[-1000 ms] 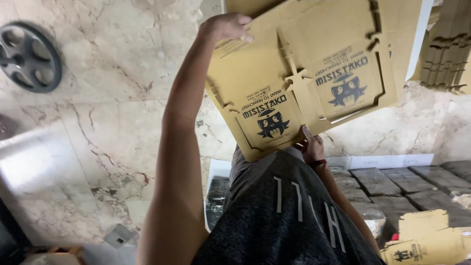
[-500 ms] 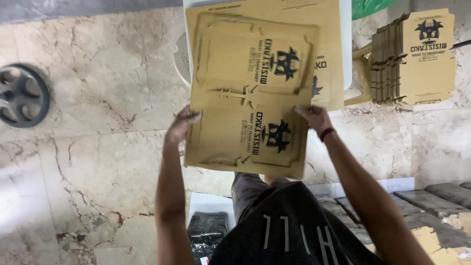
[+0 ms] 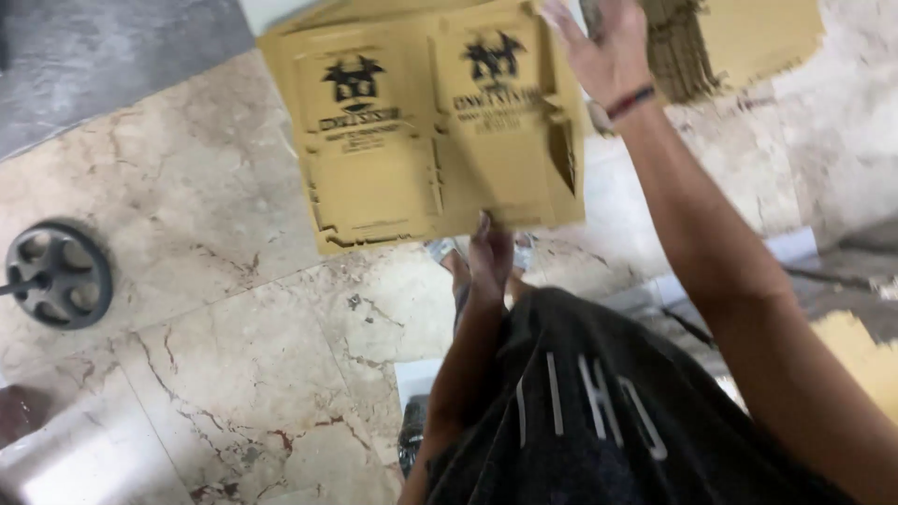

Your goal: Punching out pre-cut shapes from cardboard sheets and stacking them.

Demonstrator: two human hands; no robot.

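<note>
Head view: I see the flat cardboard blank [image 3: 426, 126] in the upper middle of the frame, above the marble floor [image 3: 215, 309]. Half a second ago both hands held its lower corners; now my left hand [image 3: 489, 257] grips the lower edge near the middle, fingers clenched on the card, while my right hand [image 3: 603, 51] has come off and is spread flat against the upper right edge, fingers released. The sheet has also turned, so its dark emblems now sit toward the top of the frame. I judge the blank is being reoriented. Its long axis runs left to right, tilted slightly down to the right. A stack of blanks [image 3: 739, 42] lies upper right, a dark wheel [image 3: 58, 273] at left.
</note>
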